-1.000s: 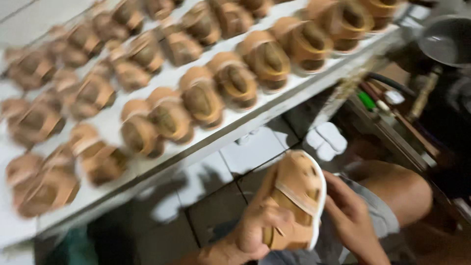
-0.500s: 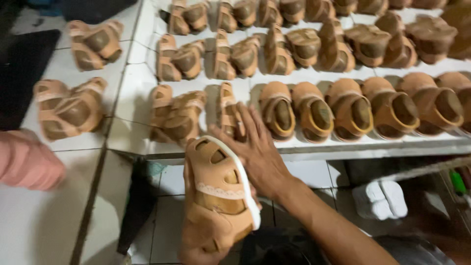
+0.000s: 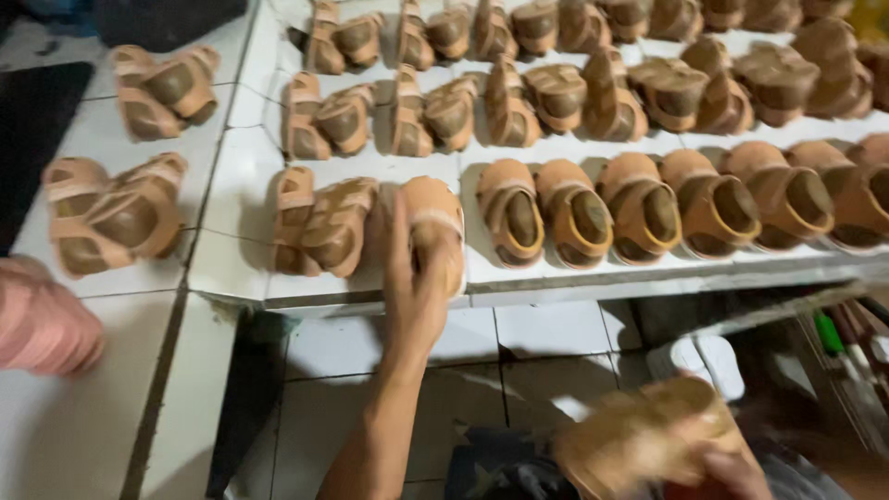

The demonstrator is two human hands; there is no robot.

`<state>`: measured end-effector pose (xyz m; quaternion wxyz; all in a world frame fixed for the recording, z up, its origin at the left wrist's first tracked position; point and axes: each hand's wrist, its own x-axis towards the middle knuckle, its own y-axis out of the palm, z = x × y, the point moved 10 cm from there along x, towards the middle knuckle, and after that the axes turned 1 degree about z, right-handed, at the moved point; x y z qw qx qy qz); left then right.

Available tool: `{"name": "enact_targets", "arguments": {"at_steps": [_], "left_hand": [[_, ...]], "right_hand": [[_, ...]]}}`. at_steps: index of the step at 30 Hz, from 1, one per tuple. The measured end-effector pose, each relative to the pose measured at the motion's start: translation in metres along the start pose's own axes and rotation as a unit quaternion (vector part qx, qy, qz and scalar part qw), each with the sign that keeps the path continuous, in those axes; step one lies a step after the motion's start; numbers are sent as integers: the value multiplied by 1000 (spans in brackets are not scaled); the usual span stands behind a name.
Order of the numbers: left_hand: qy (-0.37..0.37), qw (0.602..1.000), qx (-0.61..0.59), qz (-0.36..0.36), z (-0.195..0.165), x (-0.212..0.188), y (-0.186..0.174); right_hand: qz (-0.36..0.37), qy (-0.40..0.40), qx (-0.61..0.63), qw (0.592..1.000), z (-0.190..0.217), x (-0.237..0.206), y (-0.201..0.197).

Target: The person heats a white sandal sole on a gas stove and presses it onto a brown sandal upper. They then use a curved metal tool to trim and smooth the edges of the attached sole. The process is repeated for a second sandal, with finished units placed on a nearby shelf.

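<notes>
My left hand (image 3: 415, 287) reaches up from below and grips a tan sandal (image 3: 435, 227), which stands at the front edge of the white tiled counter (image 3: 231, 268), at the left end of a row of matching sandals (image 3: 639, 208). Just left of it, a pair of sandals (image 3: 324, 227) lies on its side. My right hand (image 3: 732, 468) is low at the bottom right. It is shut on another tan sandal (image 3: 639, 435), which is blurred.
Several more rows of tan sandals (image 3: 556, 93) cover the counter behind. Two loose pairs (image 3: 111, 213) lie on the left tiles. A pink-sleeved part of another person (image 3: 42, 319) shows at the left edge. White soles (image 3: 694, 361) and a green-handled tool (image 3: 827, 331) lie below the counter.
The sandal held in front of the counter now stands on its front edge under my left hand. My right hand has dropped to the bottom right with another sandal.
</notes>
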<state>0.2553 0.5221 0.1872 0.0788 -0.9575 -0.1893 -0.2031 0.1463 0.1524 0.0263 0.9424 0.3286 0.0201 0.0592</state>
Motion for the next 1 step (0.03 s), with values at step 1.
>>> {"name": "enact_targets", "arguments": {"at_steps": [1], "left_hand": [[-12,999,39,-5,10,6,8]], "right_hand": [[-6,-3,1,1000,-2,-7,-16]]}}
